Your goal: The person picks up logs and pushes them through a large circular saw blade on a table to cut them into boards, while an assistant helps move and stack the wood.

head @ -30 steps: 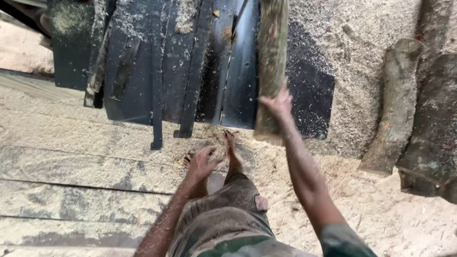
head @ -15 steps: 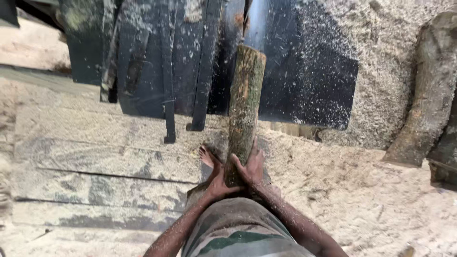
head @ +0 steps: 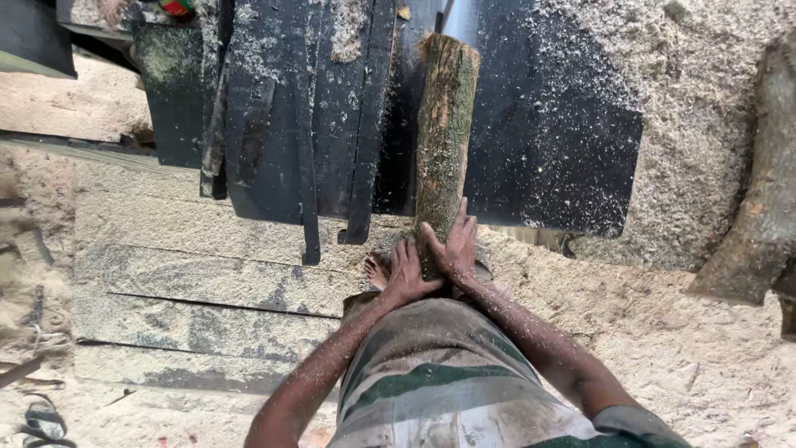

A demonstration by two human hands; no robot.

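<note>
Looking down at a sawmill setup here, sawdust pretty much everywhere. Biggest thing is the one black metal saw table [head: 555, 149], speckled with pale dust, with dark metal rails and brackets [head: 307, 124] on its left side. Below it the floor is four grey wooden planks [head: 207, 282] laid side by side, all dusted over. Off at the right edge there's one other rough log [head: 759, 224] lying in the sawdust, well apart from the action.

Then the one log [head: 444, 141] being handled: narrow, round, bark still on, brownish with green mossy patches, lying lengthwise on the table with its near end sticking out toward the person.

Two hands on that near end. Left hand [head: 406, 274] is flat with fingers spread against the log's left side, right hand [head: 454, 245] wraps the right side, both pressed on it. One bare foot [head: 377, 270] peeks out just beside the left hand.
</note>
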